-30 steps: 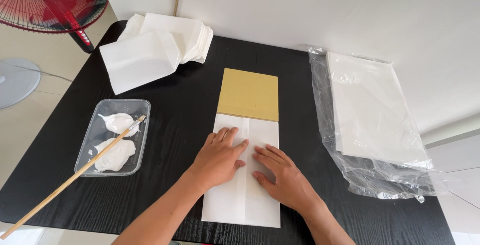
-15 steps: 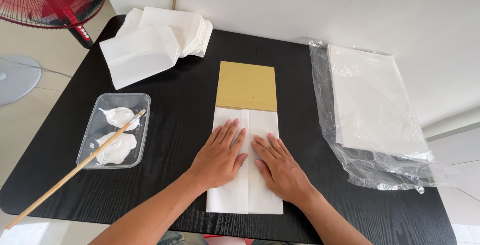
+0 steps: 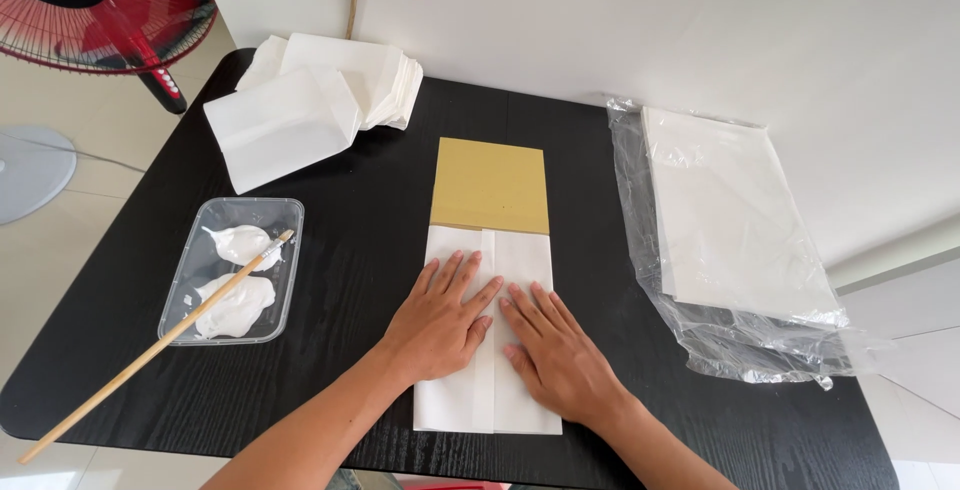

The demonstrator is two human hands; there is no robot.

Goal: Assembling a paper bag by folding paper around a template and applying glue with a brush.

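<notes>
Both the left hand [image 3: 438, 322] and right hand [image 3: 560, 358] lie flat with fingers spread, gripping nothing, on the folded white paper [image 3: 488, 335], whose long axis runs away from the person toward the tan board [image 3: 491, 184].

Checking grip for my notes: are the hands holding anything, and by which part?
Nothing is gripped. The left hand and right hand press flat, fingers spread, on the middle of the folded white paper.

Black table [image 3: 330, 280], white wall [image 3: 650, 20], red fan [image 3: 100, 0]
</notes>
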